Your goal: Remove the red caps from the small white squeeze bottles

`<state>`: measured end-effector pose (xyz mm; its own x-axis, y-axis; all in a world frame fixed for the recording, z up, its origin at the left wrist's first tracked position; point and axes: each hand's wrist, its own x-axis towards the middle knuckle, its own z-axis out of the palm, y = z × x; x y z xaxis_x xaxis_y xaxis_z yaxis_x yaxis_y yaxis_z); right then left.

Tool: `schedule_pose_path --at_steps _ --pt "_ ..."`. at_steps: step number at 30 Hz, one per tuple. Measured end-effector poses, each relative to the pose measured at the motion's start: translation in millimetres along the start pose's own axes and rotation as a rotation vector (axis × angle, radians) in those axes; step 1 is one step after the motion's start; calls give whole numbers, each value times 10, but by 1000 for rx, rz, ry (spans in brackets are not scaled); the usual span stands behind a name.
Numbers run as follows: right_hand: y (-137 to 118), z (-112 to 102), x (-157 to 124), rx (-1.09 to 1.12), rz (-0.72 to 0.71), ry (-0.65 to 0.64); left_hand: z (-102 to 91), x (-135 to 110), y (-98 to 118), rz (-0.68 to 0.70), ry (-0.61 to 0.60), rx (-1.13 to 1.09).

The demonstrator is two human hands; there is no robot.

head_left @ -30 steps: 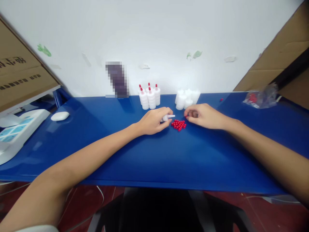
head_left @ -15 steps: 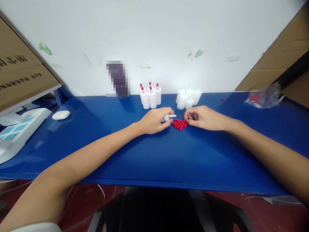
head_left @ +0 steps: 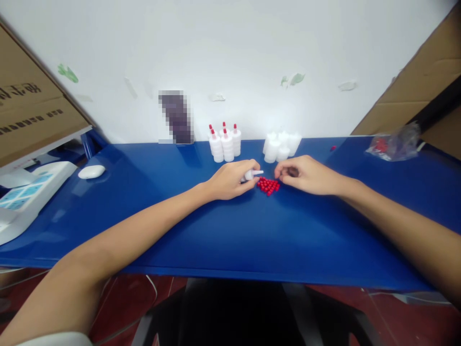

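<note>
My left hand (head_left: 232, 180) is wrapped around a white squeeze bottle (head_left: 248, 175), lying tilted so that its bare pointed nozzle aims to the right. Most of the bottle's body is hidden by the fingers. Just below the nozzle lies a small heap of red caps (head_left: 268, 185) on the blue table. My right hand (head_left: 306, 175) hovers at the right edge of the heap, its fingers curled and thumb close to the index finger. Whether a cap is between those fingertips cannot be made out.
Several white bottles with red-capped nozzles (head_left: 226, 145) stand by the wall, and more white bottles (head_left: 277, 148) stand to their right. A lone red cap (head_left: 333, 148) and a clear bag (head_left: 394, 144) lie farther right. At left are a white mouse (head_left: 91, 171) and a white device (head_left: 36, 192).
My right hand has lifted slightly up and away from the red caps. My left hand holds the bottle in nearly the same place.
</note>
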<state>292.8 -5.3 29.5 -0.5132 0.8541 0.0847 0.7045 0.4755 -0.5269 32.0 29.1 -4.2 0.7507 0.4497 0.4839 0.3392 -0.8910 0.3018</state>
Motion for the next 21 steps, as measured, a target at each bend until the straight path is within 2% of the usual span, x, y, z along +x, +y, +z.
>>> schedule_pose_path --at_steps 4,9,13,17,21 --pt "-175 41 -33 44 -45 92 -12 2 23 12 -23 26" --pt "-414 202 -63 68 -101 167 -5 -1 19 66 -54 61" --pt "-466 265 -80 27 -142 248 -12 -1 12 32 -77 60" --pt "-425 247 -94 46 -154 187 -20 6 11 0 -93 61" --pt "-424 249 -87 -28 -165 144 -17 12 13 11 -116 88"
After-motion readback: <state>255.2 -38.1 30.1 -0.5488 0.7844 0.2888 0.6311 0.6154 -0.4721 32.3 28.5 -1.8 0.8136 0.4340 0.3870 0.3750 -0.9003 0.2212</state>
